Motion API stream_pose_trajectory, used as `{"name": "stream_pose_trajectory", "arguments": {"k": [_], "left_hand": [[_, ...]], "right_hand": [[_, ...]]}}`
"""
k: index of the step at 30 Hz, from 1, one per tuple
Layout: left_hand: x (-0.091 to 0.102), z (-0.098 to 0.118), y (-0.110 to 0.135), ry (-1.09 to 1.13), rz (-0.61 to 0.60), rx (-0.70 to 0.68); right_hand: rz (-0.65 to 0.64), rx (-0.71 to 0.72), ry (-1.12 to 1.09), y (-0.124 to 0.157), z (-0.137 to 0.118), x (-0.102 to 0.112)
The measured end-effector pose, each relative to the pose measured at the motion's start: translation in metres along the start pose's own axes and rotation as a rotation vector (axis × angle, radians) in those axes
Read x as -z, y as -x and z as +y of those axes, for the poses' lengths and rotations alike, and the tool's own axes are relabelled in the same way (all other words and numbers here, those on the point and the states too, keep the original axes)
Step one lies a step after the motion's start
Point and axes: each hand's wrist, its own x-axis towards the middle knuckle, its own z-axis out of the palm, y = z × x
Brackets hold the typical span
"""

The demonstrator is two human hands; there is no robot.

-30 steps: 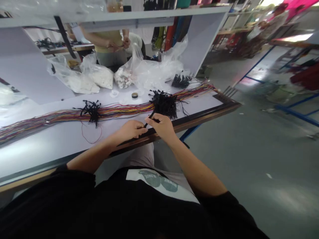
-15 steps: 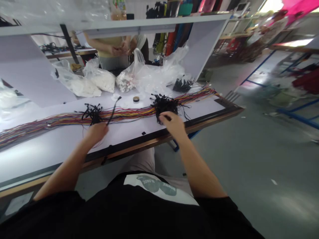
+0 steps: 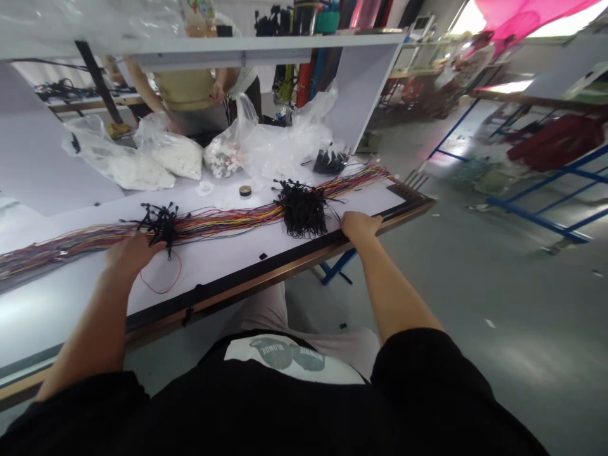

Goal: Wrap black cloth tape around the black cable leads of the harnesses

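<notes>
A long bundle of thin coloured wires (image 3: 228, 220) runs lengthwise along the white table, with two clusters of black connector ends lying on it. My left hand (image 3: 130, 254) is at the smaller left cluster (image 3: 160, 221), thumb stretched against its near side. Its other fingers are hidden, so its grip is unclear. A thin red wire (image 3: 164, 292) loops down beside that hand. On the right, my right hand (image 3: 360, 226) is closed near the table edge, just right of the larger black cluster (image 3: 304, 209). Thin black cable strands (image 3: 336, 214) meet its fingertips.
Clear plastic bags of white parts (image 3: 180, 155) stand along the back beneath a shelf (image 3: 213, 45). A tape roll (image 3: 245, 190) lies before them, with a bag of black parts (image 3: 331, 162) farther right. Another person (image 3: 187, 95) stands behind the shelf. The dark table edge (image 3: 285, 252) runs in front of me.
My left hand has moved left, and the black cable that stood up from it no longer does. My right hand has shifted from the larger cluster's front to its right side. The view has turned slightly.
</notes>
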Motion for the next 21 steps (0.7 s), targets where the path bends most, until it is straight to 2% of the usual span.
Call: {"name": "stream_pose_trajectory", "arguments": {"k": [1,2,3,4,5,8,10,12,14,17,21], "left_hand": [[0.002,0.011,0.005,-0.144,0.142,0.101],[0.001,0.024,0.012,-0.254,0.216,0.135],[-0.003,0.037,0.019,-0.293,0.209,0.122],[-0.011,0.052,0.026,-0.272,0.171,0.089],[-0.022,0.066,0.033,-0.188,0.077,0.019],[-0.072,0.110,0.051,0.147,-0.204,-0.106],[-0.109,0.140,0.058,0.326,-0.356,-0.231],[-0.138,0.169,0.063,0.551,-0.365,-0.221],[-0.156,0.192,0.065,0.778,-0.350,-0.185],[-0.165,0.208,0.069,1.099,-0.390,-0.085],[-0.159,0.205,0.077,1.327,-0.609,0.000]], "right_hand": [[-0.031,-0.017,-0.003,-0.001,0.003,0.007],[-0.059,-0.034,-0.010,0.000,0.007,0.014],[-0.080,-0.052,-0.020,0.001,0.012,0.022],[-0.098,-0.067,-0.031,0.004,0.018,0.028],[-0.108,-0.077,-0.038,0.009,0.023,0.033],[-0.119,-0.030,-0.165,0.035,0.029,0.033],[-0.058,0.108,-0.647,0.062,0.022,0.021],[-0.074,0.199,-1.065,0.092,0.008,0.006],[-0.147,0.248,-1.273,0.121,-0.009,-0.007],[-0.180,0.255,-1.399,0.152,-0.027,-0.019],[-0.197,0.274,-1.403,0.168,-0.029,-0.022]]}}
